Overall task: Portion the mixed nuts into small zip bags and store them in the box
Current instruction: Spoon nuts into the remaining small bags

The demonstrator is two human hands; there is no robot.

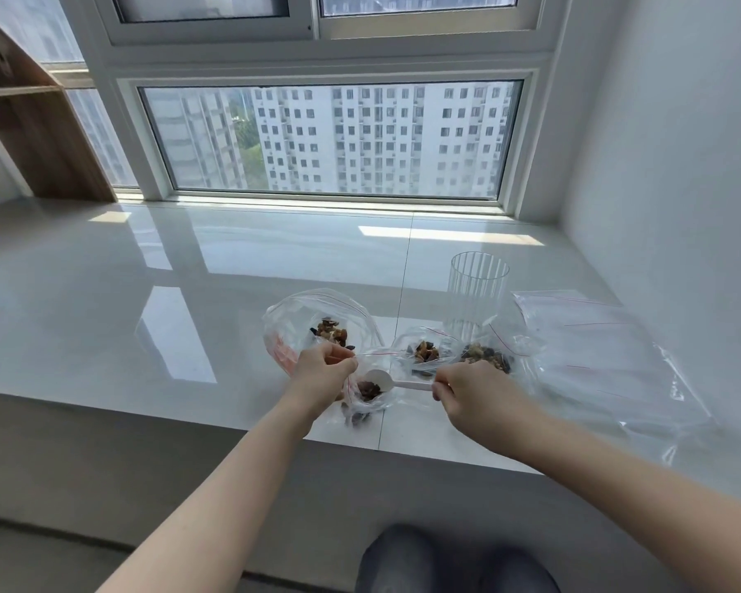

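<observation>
My left hand [324,365] pinches the rim of a small zip bag [366,398] near the sill's front edge; a few nuts lie in it. My right hand [471,389] grips the handle of a white plastic spoon [396,380], whose bowl sits at the mouth of that bag. Behind my left hand lies a larger open bag of mixed nuts [317,325]. Two more small bags with nuts, one [424,350] in the middle and one [488,357] further right, lie behind the spoon.
A clear ribbed glass container [478,288] stands behind the bags. Several flat zip bags [595,348] are spread at the right by the white wall. The glossy white sill [189,293] runs left to a wooden shelf [31,134]. My knees [445,562] show below.
</observation>
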